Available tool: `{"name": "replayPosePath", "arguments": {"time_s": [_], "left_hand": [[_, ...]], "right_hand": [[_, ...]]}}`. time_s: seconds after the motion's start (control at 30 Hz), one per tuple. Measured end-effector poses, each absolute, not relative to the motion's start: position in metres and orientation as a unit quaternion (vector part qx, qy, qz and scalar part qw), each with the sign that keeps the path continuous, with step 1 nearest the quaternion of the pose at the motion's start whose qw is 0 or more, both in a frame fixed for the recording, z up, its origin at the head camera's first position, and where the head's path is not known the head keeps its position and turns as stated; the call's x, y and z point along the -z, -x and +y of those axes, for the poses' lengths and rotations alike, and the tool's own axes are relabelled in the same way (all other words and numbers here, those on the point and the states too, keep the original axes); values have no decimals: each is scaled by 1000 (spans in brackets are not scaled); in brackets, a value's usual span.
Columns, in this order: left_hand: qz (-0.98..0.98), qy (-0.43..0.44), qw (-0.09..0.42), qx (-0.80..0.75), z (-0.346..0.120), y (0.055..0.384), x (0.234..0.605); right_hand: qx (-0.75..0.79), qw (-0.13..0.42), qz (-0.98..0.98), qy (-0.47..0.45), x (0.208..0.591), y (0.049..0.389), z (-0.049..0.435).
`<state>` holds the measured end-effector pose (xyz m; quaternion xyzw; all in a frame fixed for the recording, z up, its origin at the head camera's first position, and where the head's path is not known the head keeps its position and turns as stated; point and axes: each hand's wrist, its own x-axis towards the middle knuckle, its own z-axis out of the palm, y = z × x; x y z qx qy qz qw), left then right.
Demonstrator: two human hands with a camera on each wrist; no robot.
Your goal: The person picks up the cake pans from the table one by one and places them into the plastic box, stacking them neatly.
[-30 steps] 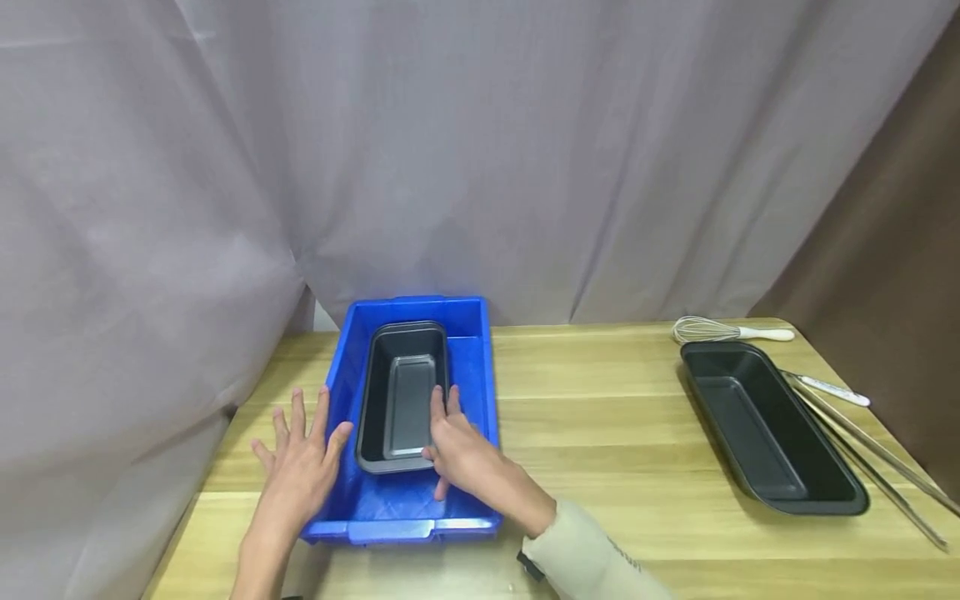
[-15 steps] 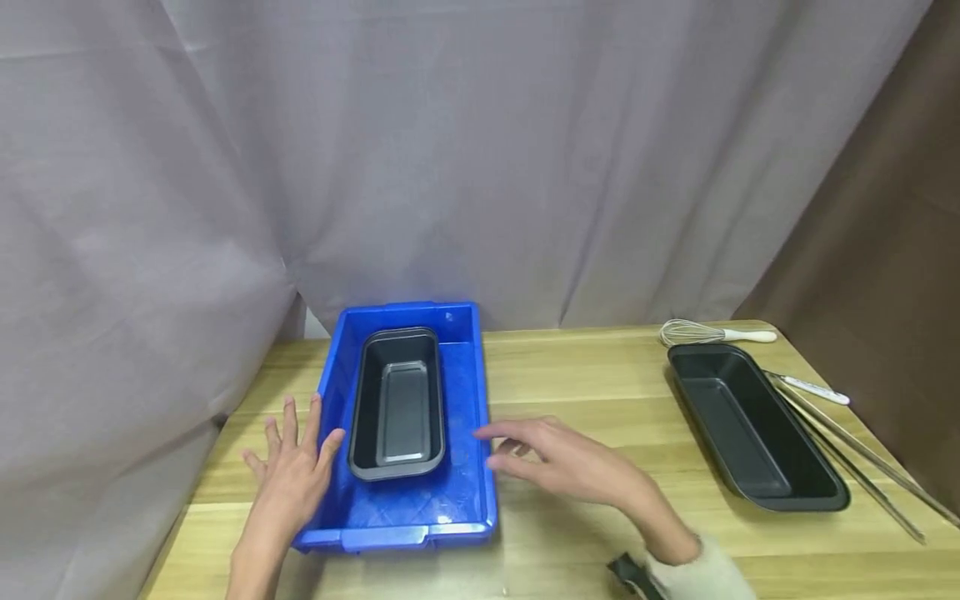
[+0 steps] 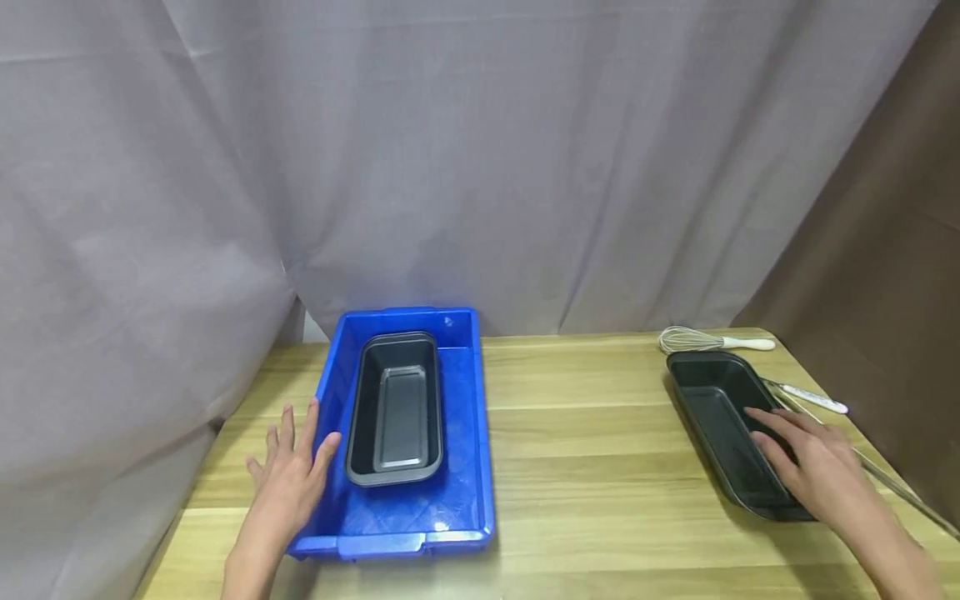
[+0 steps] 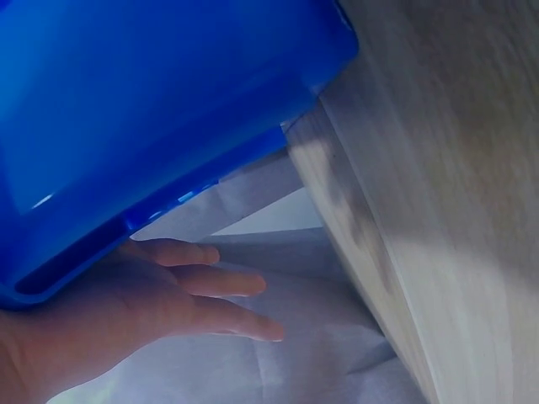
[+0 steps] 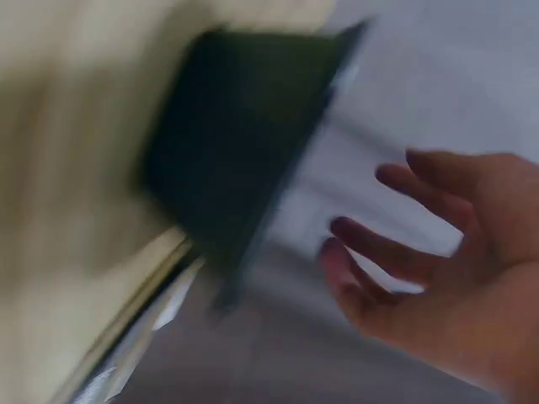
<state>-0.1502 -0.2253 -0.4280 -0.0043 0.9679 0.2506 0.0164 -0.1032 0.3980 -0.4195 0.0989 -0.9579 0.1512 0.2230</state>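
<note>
My left hand (image 3: 283, 483) rests with spread, straight fingers at the left rim of a blue plastic bin (image 3: 484, 450). The left wrist view has its fingers against the outside of the bin wall (image 4: 152, 126). Inside the bin lies a black loaf pan (image 3: 401, 408) whose doubled rim shows at the far end. Over at the right, my right hand (image 3: 817, 462) hovers above a second black loaf pan (image 3: 712, 408), hiding part of its right side. In the right wrist view that hand (image 5: 438, 244) is apart from the pan (image 5: 244, 126), fingers loosely bent and holding nothing.
A whisk (image 3: 693, 340) with a white handle lies behind the right loaf pan. Beyond that pan's right side are a tool with a white handle (image 3: 813, 398) and long metal utensils (image 3: 900, 492), partly hidden. Grey curtain (image 3: 480, 167) hangs behind the wooden table (image 3: 577, 467).
My right hand has left the loaf pan in the blue bin and moved right across the table to above the other loaf pan. The left hand stays at the bin's rim.
</note>
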Motion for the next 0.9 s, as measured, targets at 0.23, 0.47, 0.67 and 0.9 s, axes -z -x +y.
{"name": "replayPosePath", "arguments": {"time_s": [0.23, 0.47, 0.67, 0.9], "left_hand": [[967, 5, 12, -254, -224, 150, 428], [961, 12, 11, -278, -225, 147, 429], [958, 17, 9, -285, -225, 145, 431], [952, 16, -4, -306, -225, 146, 432]], "right_hand": [[-160, 178, -970, -39, 435, 99, 460], [-194, 138, -970, -45, 449, 105, 477], [-294, 70, -951, -59, 473, 106, 499], [-353, 29, -928, -114, 505, 111, 502]]}}
